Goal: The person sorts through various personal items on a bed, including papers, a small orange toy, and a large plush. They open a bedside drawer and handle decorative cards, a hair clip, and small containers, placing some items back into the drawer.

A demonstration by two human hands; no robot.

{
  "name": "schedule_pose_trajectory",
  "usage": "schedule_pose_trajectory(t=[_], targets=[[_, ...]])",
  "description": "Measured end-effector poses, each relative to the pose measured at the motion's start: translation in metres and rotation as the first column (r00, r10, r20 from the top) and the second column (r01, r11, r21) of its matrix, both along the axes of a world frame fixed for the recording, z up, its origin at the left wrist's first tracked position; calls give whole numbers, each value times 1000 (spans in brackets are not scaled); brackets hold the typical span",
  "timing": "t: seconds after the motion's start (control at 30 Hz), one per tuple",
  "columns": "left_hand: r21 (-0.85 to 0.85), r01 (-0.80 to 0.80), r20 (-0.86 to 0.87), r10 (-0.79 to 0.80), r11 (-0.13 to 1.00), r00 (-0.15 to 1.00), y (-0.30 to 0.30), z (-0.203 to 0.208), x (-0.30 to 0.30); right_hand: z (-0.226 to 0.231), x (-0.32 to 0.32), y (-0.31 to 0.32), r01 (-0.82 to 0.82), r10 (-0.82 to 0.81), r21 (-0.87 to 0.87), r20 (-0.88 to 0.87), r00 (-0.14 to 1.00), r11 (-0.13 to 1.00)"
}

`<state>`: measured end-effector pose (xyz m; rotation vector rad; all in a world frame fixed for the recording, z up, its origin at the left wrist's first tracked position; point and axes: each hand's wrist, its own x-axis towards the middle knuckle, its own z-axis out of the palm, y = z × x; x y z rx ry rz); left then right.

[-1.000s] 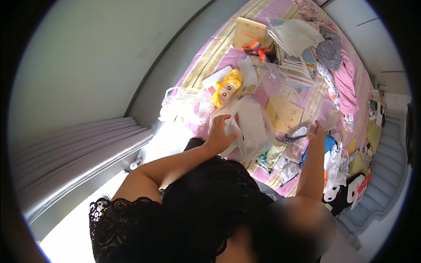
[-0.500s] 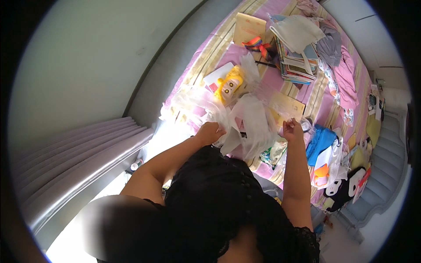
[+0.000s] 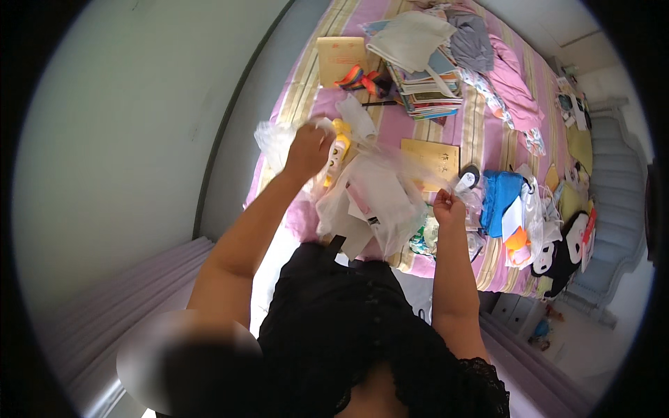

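Note:
A translucent plastic bag (image 3: 387, 191) lies over the near edge of the bed, with a pink and white item showing through it. My right hand (image 3: 448, 207) pinches a thin stretch of this bag at its right side. Farther forward and to the left, my left hand (image 3: 309, 150) is closed on crumpled clear plastic (image 3: 274, 144); whether that is part of the same bag I cannot tell. Just right of my left hand is a yellow plush pouch (image 3: 339, 150), partly covered by the hand and the plastic.
A tan paper envelope (image 3: 432, 161) lies beyond my right hand, near a black-and-white round-ended object (image 3: 467, 179). Farther off stand a stack of books (image 3: 426, 94) under a cream cloth bag (image 3: 411, 40) and a rainbow ribbon (image 3: 362, 81). Blue cloth (image 3: 500, 202) lies right.
My left hand has moved forward and left, carrying crumpled plastic and passing over the yellow pouch's left side. My right hand stays pinched at the bag's right side. The whole view has shifted slightly.

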<state>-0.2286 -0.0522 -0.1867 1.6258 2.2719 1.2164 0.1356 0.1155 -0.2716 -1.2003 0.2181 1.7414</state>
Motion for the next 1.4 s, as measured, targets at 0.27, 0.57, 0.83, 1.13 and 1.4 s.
schedule_pose_trajectory(t=[0.27, 0.57, 0.83, 1.13, 1.4], targets=[[181, 106, -86, -92, 978, 992, 125, 28, -17, 27, 32, -20, -27, 41, 144, -98, 994, 989], [-401, 445, 695, -50, 801, 717, -60, -128, 54, -4, 32, -33, -239, 250, 139, -69, 966, 961], [-534, 371, 811, 336, 760, 479, -64, -36, 106, -3, 2, -77, -955, 790, -8, 563, 242, 298], [48, 675, 922, 228, 736, -314, -23, 204, 171, 67, 51, -175, -710, 70, -511, 832, -551, 485], [561, 486, 737, -137, 670, -662, 7, 260, 300, 43, 203, -137, -876, 498, 13, 819, 286, 482]])
